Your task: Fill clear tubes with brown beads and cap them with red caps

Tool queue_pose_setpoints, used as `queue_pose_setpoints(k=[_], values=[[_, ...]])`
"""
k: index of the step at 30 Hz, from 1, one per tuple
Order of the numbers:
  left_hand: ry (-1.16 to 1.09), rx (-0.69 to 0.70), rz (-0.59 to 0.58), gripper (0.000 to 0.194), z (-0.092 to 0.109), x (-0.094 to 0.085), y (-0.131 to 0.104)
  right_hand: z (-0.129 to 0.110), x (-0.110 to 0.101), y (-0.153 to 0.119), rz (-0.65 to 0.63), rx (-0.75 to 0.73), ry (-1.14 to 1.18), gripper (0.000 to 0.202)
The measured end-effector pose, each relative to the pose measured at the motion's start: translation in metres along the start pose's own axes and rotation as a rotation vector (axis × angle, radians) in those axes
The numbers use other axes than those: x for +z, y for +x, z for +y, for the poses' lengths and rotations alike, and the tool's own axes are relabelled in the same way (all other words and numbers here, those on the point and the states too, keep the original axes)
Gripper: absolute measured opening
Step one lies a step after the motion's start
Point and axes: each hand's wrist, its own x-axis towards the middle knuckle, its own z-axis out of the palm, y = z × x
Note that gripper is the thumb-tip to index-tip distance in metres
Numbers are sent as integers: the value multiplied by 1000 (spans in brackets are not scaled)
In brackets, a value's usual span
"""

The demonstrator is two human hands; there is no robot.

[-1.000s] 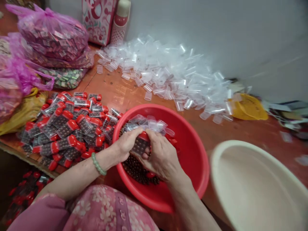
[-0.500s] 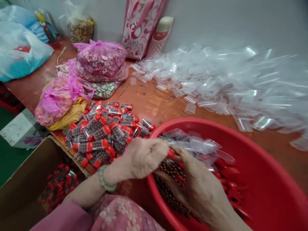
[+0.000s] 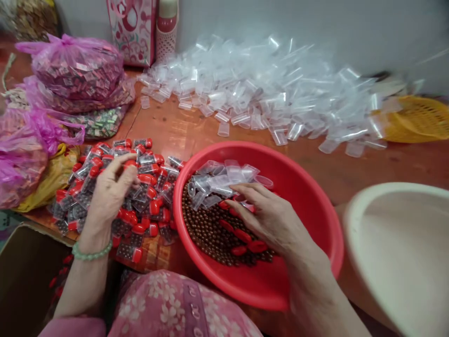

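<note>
My left hand (image 3: 114, 189) is over a pile of small clear bottles with red caps (image 3: 138, 224), its thumb and fingers apart and no bottle visibly gripped. Brown beads or balls (image 3: 206, 229) fill the near left part of a red basin (image 3: 315, 210). Clear empty containers (image 3: 224, 180) lie on them along the far side, and loose red caps (image 3: 242, 235) are scattered on top. Over the basin, my right hand (image 3: 270, 217) has its fingers parted, tips close to the clear containers and caps; its palm is hidden.
A large heap of clear containers (image 3: 245, 98) spreads along the wall. Pink bags (image 3: 79, 70) stand at the left, with a cardboard box (image 3: 24, 267) below. A white basin (image 3: 396, 243) and a yellow basket (image 3: 421, 119) are on the right.
The view has swung right. My hands, earlier close together at the basin's left rim around a red-capped bottle, have separated: the left over the bottle pile, the right over the containers.
</note>
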Motion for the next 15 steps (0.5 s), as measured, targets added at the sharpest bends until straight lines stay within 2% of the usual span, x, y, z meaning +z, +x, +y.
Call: queue_pose_setpoints(k=[3,7,9,12,15], values=[[4,-35,-129,46,1,21,-8,-16,-4,7,-6,-41,177,32],[-82,-60,-260,57,0,53,-24,-50,1,19,-61,-165,233,75],[-88,-61,-291,58,2,64,-32,-63,11,25,-50,-229,232,87],[-184,-111,-330,58,7,72,-38,-70,27,28,25,-261,247,80],[-394,-198,-392,53,10,76,-39,-68,36,28,78,-243,261,70]])
